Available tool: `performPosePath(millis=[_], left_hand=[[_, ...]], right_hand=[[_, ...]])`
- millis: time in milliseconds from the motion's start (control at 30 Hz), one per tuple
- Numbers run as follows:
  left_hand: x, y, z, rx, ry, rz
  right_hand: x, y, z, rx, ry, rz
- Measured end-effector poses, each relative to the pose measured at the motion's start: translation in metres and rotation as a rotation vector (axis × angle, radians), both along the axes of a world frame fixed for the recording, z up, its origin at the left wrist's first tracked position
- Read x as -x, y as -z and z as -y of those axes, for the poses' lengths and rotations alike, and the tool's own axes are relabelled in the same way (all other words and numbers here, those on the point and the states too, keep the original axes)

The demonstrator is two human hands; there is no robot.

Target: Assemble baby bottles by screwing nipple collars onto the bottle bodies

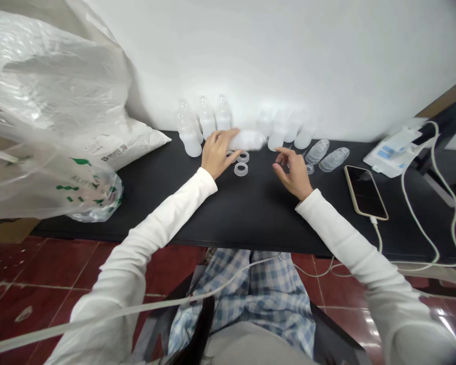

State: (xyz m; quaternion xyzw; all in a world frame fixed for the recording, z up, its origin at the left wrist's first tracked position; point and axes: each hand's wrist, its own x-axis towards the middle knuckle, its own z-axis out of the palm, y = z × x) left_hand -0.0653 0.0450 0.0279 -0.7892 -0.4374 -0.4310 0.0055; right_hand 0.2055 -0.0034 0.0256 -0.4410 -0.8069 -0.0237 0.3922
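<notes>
My left hand [219, 153] is closed around a white plastic bottle [246, 140], which lies nearly level with its end to the right and is smeared by motion. Just under it on the table are several translucent rings [240, 169]. My right hand [293, 171] hovers over the table, thumb and fingers apart, and I see nothing between them. Beside it lie two clear domed caps [334, 159] and small clear pieces [309, 169], partly hidden by the fingers. White baby bottles with clear domed tops [190, 134] stand behind my left hand. Several blurred white bottles [276, 129] stand along the wall.
Large plastic bags [53, 101] fill the left side of the black table [258, 218]. At the right lie a phone [366, 192] on a charging cable and a white-and-blue packet [393, 152]. White cables [406, 182] loop over the right edge and across my lap.
</notes>
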Motion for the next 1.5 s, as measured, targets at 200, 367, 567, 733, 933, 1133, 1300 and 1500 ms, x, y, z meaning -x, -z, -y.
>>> performPosePath(millis=[200, 367, 567, 733, 933, 1133, 1300, 1500], left_hand=[[-0.031, 0.003, -0.064, 0.195, 0.008, 0.277], [-0.055, 0.008, -0.100, 0.368, -0.066, 0.334], [-0.057, 0.010, -0.106, 0.527, -0.185, 0.332], [-0.051, 0.017, -0.102, 0.520, -0.175, 0.363], [-0.024, 0.020, -0.062, 0.372, -0.137, 0.256], [0.021, 0.019, -0.017, 0.395, -0.055, -0.114], [0.031, 0.027, -0.014, 0.372, -0.035, -0.177], [0.028, 0.032, -0.019, 0.305, -0.145, 0.066]], right_hand=[[-0.011, -0.004, -0.007, -0.087, 0.284, 0.279], [-0.014, 0.003, -0.011, -0.021, 0.390, 0.439], [-0.013, 0.014, -0.014, 0.016, 0.425, 0.491], [-0.013, 0.020, -0.019, 0.046, 0.445, 0.471], [-0.016, 0.024, -0.025, 0.086, 0.453, 0.459], [-0.014, 0.018, -0.021, 0.097, 0.461, 0.484], [-0.007, 0.007, -0.012, 0.052, 0.501, 0.465], [0.001, -0.001, -0.004, 0.008, 0.356, 0.327]])
